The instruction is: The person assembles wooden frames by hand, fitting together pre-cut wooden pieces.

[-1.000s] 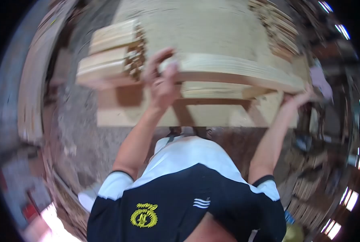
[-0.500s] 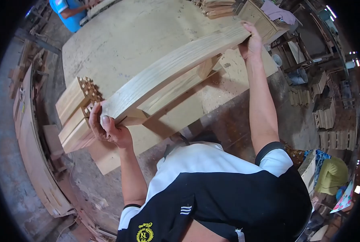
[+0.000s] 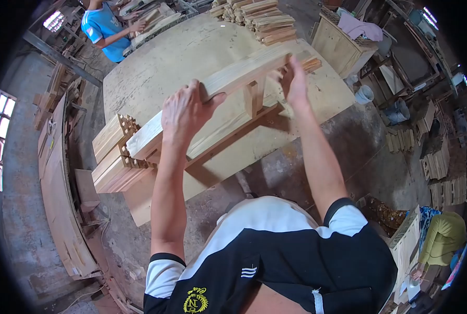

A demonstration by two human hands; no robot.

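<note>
A pale wooden rail [image 3: 244,72] runs slantwise across the worktable in front of me. A short wooden crosspiece [image 3: 253,98] stands under it and meets a lower wooden board [image 3: 228,131]. My left hand [image 3: 184,112] is closed over the rail, left of its middle, fingers across the top and thumb along the side. Close to the rail's right end, my right hand [image 3: 294,81] has its fingers apart, and they are partly blurred. Beyond the rail's left end lies a stack of grooved wooden pieces [image 3: 110,154].
The worktable [image 3: 155,68] carries a pile of wooden strips [image 3: 262,21] at its far edge. A person in a blue shirt [image 3: 105,31] handles wood at the far left. A cabinet [image 3: 340,39] and a bucket [image 3: 364,94] stand on the right. Another person [image 3: 442,238] bends at the lower right.
The rail has gone down and away from me. My left hand has shifted inward from its left end to grip over the top. My right hand has loosened from the right end.
</note>
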